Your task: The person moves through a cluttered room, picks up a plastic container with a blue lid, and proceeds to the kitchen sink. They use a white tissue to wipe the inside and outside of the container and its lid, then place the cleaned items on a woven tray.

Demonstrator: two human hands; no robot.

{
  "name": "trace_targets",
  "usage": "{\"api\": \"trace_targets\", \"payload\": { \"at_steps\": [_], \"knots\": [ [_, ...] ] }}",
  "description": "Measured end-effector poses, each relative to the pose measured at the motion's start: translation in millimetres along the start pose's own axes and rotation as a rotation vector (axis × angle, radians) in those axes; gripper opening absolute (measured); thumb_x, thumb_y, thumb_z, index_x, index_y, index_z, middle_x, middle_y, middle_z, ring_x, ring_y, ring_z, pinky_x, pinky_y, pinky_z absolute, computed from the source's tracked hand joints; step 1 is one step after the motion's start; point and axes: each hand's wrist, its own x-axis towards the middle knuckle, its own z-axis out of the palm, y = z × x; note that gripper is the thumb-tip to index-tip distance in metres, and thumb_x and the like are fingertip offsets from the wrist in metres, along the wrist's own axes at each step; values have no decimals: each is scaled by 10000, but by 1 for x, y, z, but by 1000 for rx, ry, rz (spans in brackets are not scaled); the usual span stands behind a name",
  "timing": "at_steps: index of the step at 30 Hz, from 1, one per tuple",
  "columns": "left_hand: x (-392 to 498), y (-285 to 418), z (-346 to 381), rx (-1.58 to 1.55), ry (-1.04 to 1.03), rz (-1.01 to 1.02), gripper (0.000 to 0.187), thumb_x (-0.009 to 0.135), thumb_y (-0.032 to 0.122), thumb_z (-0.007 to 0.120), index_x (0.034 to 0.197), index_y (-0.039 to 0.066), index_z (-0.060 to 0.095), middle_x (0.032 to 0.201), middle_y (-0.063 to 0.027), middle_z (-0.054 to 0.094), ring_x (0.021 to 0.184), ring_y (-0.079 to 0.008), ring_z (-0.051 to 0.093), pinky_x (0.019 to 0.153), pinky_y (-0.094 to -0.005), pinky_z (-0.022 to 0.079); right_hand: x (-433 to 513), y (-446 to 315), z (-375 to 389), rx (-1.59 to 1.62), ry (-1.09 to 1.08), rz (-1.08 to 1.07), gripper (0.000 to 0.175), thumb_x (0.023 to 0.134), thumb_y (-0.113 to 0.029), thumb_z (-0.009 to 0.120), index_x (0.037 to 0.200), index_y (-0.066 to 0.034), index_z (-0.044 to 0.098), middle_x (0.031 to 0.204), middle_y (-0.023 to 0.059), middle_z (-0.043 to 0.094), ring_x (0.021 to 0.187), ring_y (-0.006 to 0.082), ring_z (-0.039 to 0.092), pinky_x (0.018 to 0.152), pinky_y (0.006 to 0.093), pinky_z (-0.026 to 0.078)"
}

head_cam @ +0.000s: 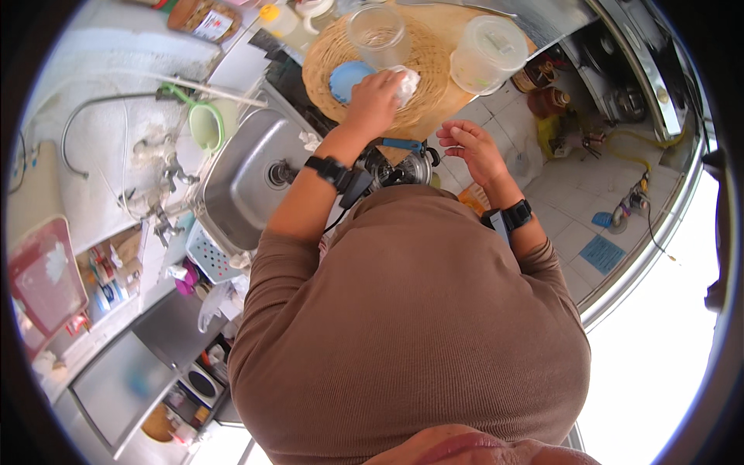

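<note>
My left hand [375, 99] is over a round wicker tray [325, 38], with a crumpled white tissue [408, 86] gripped at its thumb side. Partly beneath the fingers lies a round blue lid [344, 81]. A clear, open-topped jar [378, 38] stands on the wicker just beyond the hand. My right hand [474, 151] is held in the air off the wooden board's near corner, fingers apart and holding nothing. To its far side, a translucent plastic container [491, 55] sits at the board's [433, 104] right edge, apparently upside down.
A steel sink [244, 174] with taps [174, 174] is on the left, a green-rimmed strainer [206, 125] above it. A blue-handled tool [401, 143] and a steel pot [407, 171] are close to my body. Bottles [546, 99] stand on the tiled floor at right.
</note>
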Motion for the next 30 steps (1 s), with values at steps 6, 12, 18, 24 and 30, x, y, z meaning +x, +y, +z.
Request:
{"api": "trace_targets", "payload": {
  "at_steps": [6,12,18,24,30],
  "knots": [
    [23,3,14,247,-389,-53,228,898,188,642,1096,93,705,1026,-160,683,914,-367,632,766,-432,478,10,1,20,-52,-91,56,267,969,-219,610,1163,-36,627,1047,71,690,922,152,646,818,308,521],
    [9,-4,-11,-983,-25,-820,220,993,236,570,1077,62,675,944,5,670,817,-116,594,751,-295,467,7,-8,33,-82,-44,20,263,971,-202,606,1170,-30,621,1053,80,691,918,153,648,808,303,522],
    [-17,32,-31,-981,-291,-675,228,998,216,581,1114,26,633,960,11,659,831,-88,598,742,-277,496,10,-17,62,-96,-66,-129,247,964,-139,614,1168,1,606,1014,56,674,870,106,624,735,256,506],
    [-40,28,-41,-818,-117,-512,194,922,85,604,1092,-1,641,907,-79,694,834,-133,654,740,-286,513,25,-4,80,-224,32,-188,135,951,-135,637,1028,-23,628,817,3,640,637,56,533,511,216,404],
    [-61,6,-66,-736,-165,-574,306,893,-3,579,1193,17,638,983,-84,711,850,-115,648,755,-291,521,31,-2,93,-360,-49,-112,144,965,-181,643,958,-38,644,765,-20,617,593,59,521,514,209,417]
  ]
}}
